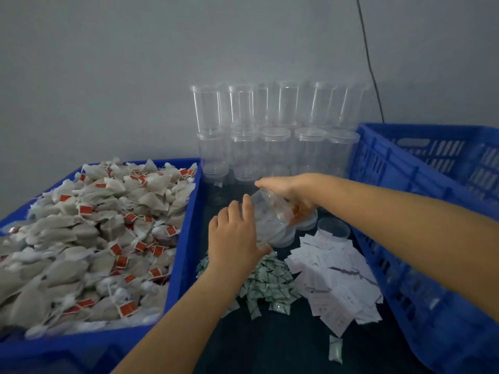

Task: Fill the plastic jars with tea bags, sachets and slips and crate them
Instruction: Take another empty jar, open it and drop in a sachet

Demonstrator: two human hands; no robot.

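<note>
Clear plastic jar tilted between both hands, mouth toward lower right.

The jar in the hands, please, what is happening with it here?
A person holds a clear plastic jar tilted over the dark table: the right hand grips it, and the left hand is at its lower end with its fingers against the side. Below lie a pile of green sachets and white slips. A blue tray of tea bags stands left, empty jars are stacked behind, and a blue crate stands right.
</note>
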